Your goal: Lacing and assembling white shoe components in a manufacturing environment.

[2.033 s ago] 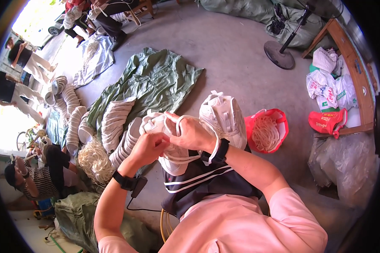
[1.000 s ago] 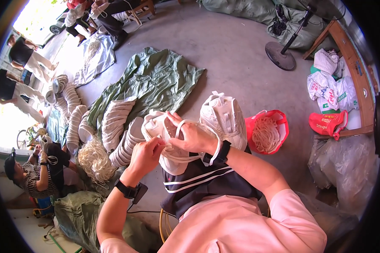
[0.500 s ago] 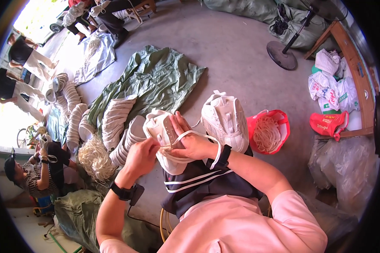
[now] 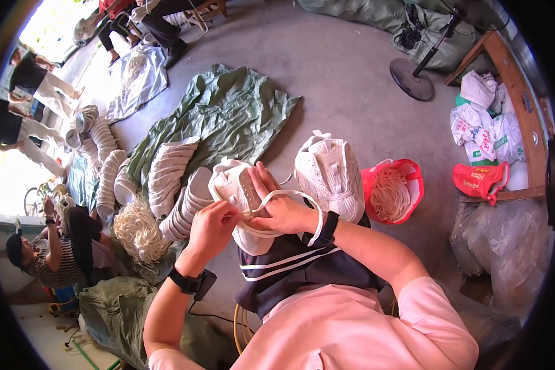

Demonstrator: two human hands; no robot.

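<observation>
Positioning the cream shoe (image 4: 235, 184) between your hands, you keep it right of and beyond the left hand (image 4: 214, 223), its long axis running outward with a slight leftward lean. Your left fingertips are drawn narrow at its lacing edge; you cannot tell whether they hold the lace (image 4: 319, 217). Your right hand (image 4: 282, 211) lies spread along the right flank, the lace looping across it. The second shoe (image 4: 328, 176) limits clearance right of that hand; stacked shoes (image 4: 180, 216) bound the left. Open floor (image 4: 345, 86) lies farther out.
</observation>
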